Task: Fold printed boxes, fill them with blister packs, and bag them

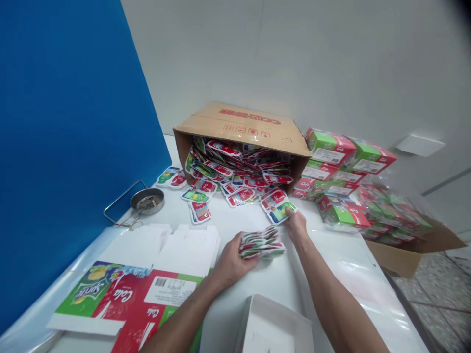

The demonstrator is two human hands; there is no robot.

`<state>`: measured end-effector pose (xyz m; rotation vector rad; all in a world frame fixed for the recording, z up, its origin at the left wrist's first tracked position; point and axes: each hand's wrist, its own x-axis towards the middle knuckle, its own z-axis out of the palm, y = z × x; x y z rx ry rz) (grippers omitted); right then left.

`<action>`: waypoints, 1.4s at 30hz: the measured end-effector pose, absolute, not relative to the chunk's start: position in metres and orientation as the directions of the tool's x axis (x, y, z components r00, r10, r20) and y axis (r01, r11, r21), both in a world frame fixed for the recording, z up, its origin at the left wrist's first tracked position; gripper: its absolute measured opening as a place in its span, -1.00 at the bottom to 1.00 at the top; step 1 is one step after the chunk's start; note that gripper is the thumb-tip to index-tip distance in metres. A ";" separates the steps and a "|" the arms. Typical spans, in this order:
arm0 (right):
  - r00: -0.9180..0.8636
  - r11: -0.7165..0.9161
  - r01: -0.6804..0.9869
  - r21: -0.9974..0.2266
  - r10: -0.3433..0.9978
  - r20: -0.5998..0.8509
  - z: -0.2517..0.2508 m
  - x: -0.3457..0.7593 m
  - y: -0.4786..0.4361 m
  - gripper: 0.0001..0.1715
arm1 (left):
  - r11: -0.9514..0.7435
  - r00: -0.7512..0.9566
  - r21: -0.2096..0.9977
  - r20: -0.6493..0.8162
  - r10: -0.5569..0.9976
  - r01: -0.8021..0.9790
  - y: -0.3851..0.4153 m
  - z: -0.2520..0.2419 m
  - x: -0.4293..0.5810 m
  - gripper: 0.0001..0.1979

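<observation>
My left hand (233, 262) is closed around a stack of small flat packets (262, 243), red, green and white at their edges, just above the white table. My right hand (295, 224) pinches the near end of a red-and-green packet (277, 206) lying in front of the carton. A brown cardboard carton (241, 117) rests on its side, its open end facing me. Loose packets (235, 171) fill it and spill onto the table. Below my hands stands an open white box (277, 323), partly cut off by the lower edge.
Flattened printed box blanks (136, 294) lie at the left. Beside the blue panel (73, 122) is a metal ashtray (147, 201) with a cigarette. Finished red-and-green boxes (338, 162) are stacked at the right, near another open carton (397, 252) holding more boxes.
</observation>
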<state>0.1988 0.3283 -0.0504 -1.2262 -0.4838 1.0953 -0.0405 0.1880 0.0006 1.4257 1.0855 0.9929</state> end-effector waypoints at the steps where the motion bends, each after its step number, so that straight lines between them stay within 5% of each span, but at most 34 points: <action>1: 0.429 -0.039 -0.393 -0.919 0.876 -0.220 -0.049 0.200 0.325 -0.62 | -0.052 0.253 0.994 0.025 0.967 0.101 0.188 0.000 -0.041 -0.55; 6: 0.318 0.035 -0.328 -0.944 0.945 -0.075 -0.040 0.205 0.301 -0.49 | -0.072 0.263 0.992 0.041 0.964 0.107 0.187 0.001 -0.042 -0.58; 12: 0.072 0.071 -0.204 -0.976 0.996 0.057 -0.028 0.200 0.274 -0.56 | -0.090 0.267 0.987 0.051 0.962 0.135 0.187 -0.002 -0.042 -0.57; 16: 0.122 0.111 -0.057 -0.992 0.987 0.103 -0.025 0.198 0.266 -0.56 | -0.176 0.163 0.963 0.144 0.976 0.206 0.191 -0.016 -0.040 -0.36; 19: 0.156 0.146 -0.008 -0.989 0.977 0.143 -0.026 0.201 0.260 -0.59 | -0.211 0.163 0.948 0.175 0.971 0.238 0.193 -0.023 -0.041 -0.42; 31: -0.061 -0.038 -0.174 -0.984 0.998 -0.028 -0.017 0.192 0.247 -0.86 | -0.332 0.253 0.880 0.254 0.933 0.340 0.189 -0.009 -0.042 -0.53; 34: -0.068 -0.122 -0.237 -0.964 0.992 -0.109 -0.015 0.182 0.248 -0.77 | -0.223 0.177 0.931 0.177 0.968 0.288 0.189 -0.013 -0.038 -0.41; 39: -0.077 -0.171 -0.325 -0.930 0.985 -0.154 -0.022 0.174 0.244 -0.70 | -0.036 0.108 0.983 0.016 0.994 0.182 0.193 -0.018 -0.036 0.24; 42: -0.095 -0.190 -0.345 -0.919 0.981 -0.167 -0.030 0.171 0.237 -0.78 | -0.061 0.122 0.982 0.040 0.992 0.178 0.195 -0.018 -0.036 0.22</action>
